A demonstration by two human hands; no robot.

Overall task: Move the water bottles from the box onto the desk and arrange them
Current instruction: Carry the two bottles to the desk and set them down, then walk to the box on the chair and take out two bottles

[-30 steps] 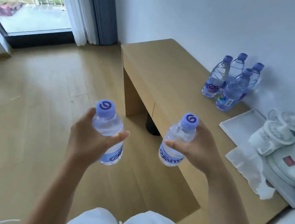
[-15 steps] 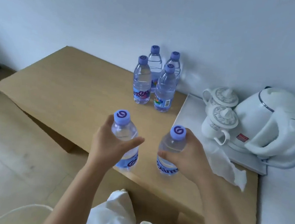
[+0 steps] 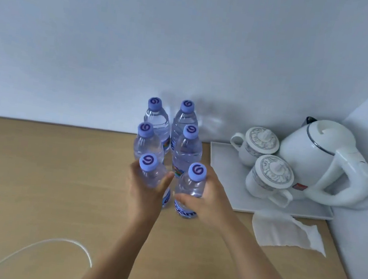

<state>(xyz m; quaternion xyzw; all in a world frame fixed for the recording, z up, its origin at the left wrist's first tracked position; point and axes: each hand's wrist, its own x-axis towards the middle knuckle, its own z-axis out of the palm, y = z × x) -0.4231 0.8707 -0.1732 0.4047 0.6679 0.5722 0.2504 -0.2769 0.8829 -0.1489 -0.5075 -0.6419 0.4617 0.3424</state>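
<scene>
Several clear water bottles with purple caps (image 3: 169,135) stand in two rows on the wooden desk (image 3: 47,181), close to the wall. My left hand (image 3: 145,192) grips another bottle (image 3: 151,174) directly in front of the left row. My right hand (image 3: 208,199) grips a second bottle (image 3: 192,186) in front of the right row. Both held bottles are upright and low over the desk or on it; their bases are hidden behind my hands. The box is out of view.
A white tray (image 3: 216,166) to the right carries two lidded white cups (image 3: 268,178) and a white kettle (image 3: 323,159). A crumpled white tissue (image 3: 285,231) lies in front of the tray. A white cord (image 3: 35,251) loops at the lower left. Walls bound the desk behind and at right.
Both hands have carried their bottles forward from the desk's near edge to just in front of the standing group. The view has swung from the floor to face the wall.
</scene>
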